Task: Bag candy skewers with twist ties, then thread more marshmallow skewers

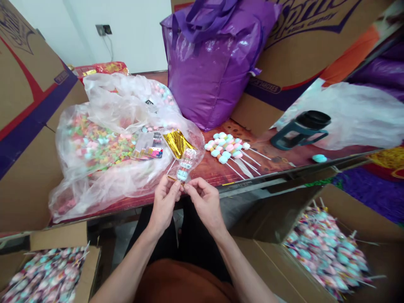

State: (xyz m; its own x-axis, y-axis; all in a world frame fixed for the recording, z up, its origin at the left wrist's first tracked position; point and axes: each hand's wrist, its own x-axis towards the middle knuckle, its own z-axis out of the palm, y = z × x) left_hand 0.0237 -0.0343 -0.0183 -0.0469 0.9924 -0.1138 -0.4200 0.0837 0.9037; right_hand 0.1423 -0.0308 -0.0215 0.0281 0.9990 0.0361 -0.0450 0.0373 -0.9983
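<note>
At the table's front edge, my left hand [162,206] and my right hand [206,205] are close together, fingertips pinched. Between them is the gathered end of a clear printed wrapper with a marshmallow candy [184,165] inside, pointing away from me. A short gold twist tie [171,179] shows at my left fingertips and runs towards the right ones; my fingers partly hide it. Just beyond lies a bundle of gold twist ties [176,142]. Left of it is a stack of clear printed wrappers [147,148]. To the right lie several unwrapped marshmallow sticks [225,146], pastel coloured.
A large plastic bag of colourful candies [97,143] covers the table's left side. Behind stands a purple bag [211,71]. A dark mug [299,129] and a loose blue marshmallow [319,158] sit right. Boxes of wrapped candies [328,248] flank me below, left and right.
</note>
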